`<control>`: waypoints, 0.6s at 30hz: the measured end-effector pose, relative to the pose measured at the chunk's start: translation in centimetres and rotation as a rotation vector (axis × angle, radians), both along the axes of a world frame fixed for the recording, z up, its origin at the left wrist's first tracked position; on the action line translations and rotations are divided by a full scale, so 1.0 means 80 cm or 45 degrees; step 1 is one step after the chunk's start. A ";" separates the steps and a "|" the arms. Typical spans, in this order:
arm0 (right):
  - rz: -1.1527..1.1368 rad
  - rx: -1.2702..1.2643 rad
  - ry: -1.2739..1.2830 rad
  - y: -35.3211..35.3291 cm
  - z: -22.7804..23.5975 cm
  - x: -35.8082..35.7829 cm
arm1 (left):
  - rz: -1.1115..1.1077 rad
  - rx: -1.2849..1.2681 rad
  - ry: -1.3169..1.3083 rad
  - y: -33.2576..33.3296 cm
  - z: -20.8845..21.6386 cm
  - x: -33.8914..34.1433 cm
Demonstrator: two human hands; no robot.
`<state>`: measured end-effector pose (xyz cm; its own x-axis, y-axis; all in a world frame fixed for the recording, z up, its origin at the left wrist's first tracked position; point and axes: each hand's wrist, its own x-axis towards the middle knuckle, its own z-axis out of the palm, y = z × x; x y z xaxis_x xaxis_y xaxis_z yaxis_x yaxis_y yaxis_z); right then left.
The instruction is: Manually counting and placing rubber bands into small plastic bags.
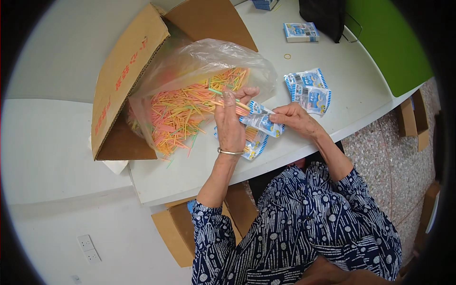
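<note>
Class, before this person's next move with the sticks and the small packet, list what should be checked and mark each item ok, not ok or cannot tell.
1. Left hand grips a few coloured sticks: ok.
2. Right hand holds the small blue-and-white packet: ok.
3. Packet mouth open toward the sticks: cannot tell.
4. Supply of sticks in the clear plastic bag within the left hand's reach: ok.
5. Stack of packets lies flat on the white table: ok.
6. Number of sticks gripped: cannot tell.
</note>
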<state>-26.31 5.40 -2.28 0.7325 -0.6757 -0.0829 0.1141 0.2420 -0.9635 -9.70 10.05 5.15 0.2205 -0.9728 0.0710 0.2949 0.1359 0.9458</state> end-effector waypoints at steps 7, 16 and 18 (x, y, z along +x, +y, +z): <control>-0.044 -0.010 -0.041 0.005 0.002 0.000 | -0.115 0.043 -0.316 0.011 -0.011 0.005; -0.067 -0.071 -0.072 0.001 0.003 0.000 | -0.200 -0.034 -0.580 0.013 0.000 0.021; -0.058 0.030 -0.130 0.004 0.007 0.005 | -0.197 -0.017 -1.094 0.013 -0.005 0.029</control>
<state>-25.90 5.73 -1.68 0.7064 -0.7073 -0.0255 0.2229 0.2565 -0.9405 -7.37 11.09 4.73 -0.0490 -0.9853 0.1639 -0.5039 0.1660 0.8477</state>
